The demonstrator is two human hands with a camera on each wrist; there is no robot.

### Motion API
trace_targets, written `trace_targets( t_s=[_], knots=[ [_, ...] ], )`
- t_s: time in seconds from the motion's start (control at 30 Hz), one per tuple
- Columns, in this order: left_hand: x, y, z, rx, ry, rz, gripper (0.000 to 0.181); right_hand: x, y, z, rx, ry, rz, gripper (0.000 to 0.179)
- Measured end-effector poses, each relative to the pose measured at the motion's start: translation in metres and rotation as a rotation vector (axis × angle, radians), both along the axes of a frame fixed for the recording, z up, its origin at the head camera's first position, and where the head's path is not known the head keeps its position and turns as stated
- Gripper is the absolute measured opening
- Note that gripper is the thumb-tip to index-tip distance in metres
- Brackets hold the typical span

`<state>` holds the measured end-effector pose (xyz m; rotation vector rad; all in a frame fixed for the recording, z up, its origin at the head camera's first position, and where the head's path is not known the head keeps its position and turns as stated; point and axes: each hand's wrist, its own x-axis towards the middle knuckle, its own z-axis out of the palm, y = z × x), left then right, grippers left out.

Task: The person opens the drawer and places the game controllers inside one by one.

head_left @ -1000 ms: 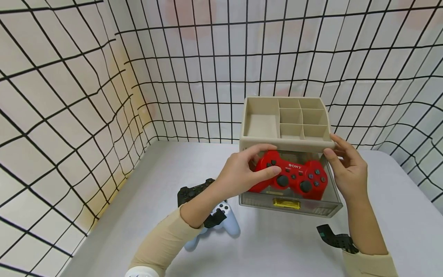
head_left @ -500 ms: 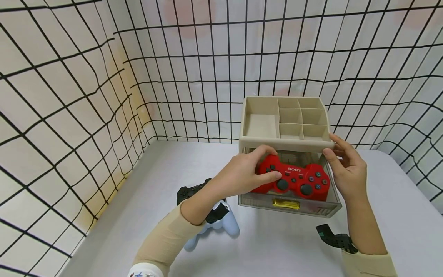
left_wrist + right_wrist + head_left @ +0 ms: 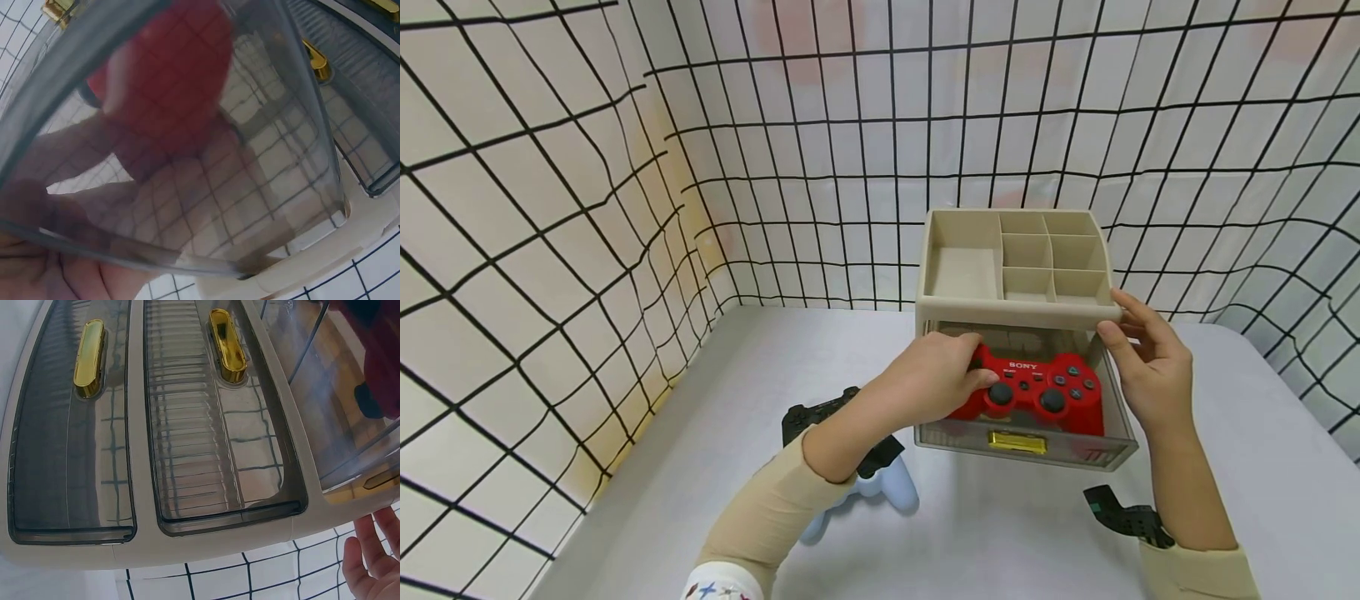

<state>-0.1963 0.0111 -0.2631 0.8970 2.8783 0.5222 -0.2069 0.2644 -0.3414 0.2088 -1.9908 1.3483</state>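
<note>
My left hand [image 3: 925, 379] grips the left end of a red game controller [image 3: 1037, 390], thumb on its face. The controller lies inside a pulled-out clear drawer [image 3: 1097, 454] with a gold handle [image 3: 1017, 442]. This is the top drawer of a beige desktop organizer [image 3: 1015, 312]. In the left wrist view the red controller [image 3: 181, 81] shows blurred through the drawer wall. My right hand [image 3: 1153, 375] holds the organizer's front right corner, thumb at the front and fingers along the side. The right wrist view shows those fingers [image 3: 374, 556] beside the frame.
A black controller [image 3: 812, 414] and a light blue controller [image 3: 891, 483] lie on the white table [image 3: 760, 358], partly behind my left forearm. Two lower drawers with gold handles [image 3: 89, 359] are closed. A black wire grid [image 3: 820, 175] stands behind and at both sides.
The red controller has settled lower in the drawer and slightly left, its left end moving with my left hand. My right hand keeps its place on the organizer.
</note>
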Motion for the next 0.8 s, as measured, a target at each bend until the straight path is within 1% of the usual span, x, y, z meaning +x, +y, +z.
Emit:
trace_targets(
  t_s=[0.1,0.17,0.33,0.4,0.57,0.8],
  knots=[
    [0.0018,0.0031,0.0004,-0.034,-0.014,0.025,0.034,0.0001,-0.0001,0.0003,-0.003,-0.003,-0.001,0.041],
    [0.0028,0.0044,-0.0001,-0.049,0.002,0.035,0.034,0.0000,0.0000,0.0001,-0.004,-0.002,-0.001,0.041],
    [0.0046,0.0055,-0.0029,-0.078,0.101,0.034,0.025,-0.0003,0.0004,-0.0003,-0.005,0.007,0.003,0.041],
    [0.0050,0.0056,-0.0038,-0.085,0.130,0.030,0.024,-0.0002,0.0004,-0.0003,-0.009,0.007,0.006,0.041],
    [0.0057,0.0062,-0.0042,-0.074,0.151,0.027,0.023,0.0008,0.0001,0.0003,-0.017,0.001,0.009,0.042],
    [0.0067,0.0076,-0.0051,-0.056,0.169,0.058,0.023,0.0002,-0.0002,0.0005,-0.035,0.008,0.021,0.042]
  ],
)
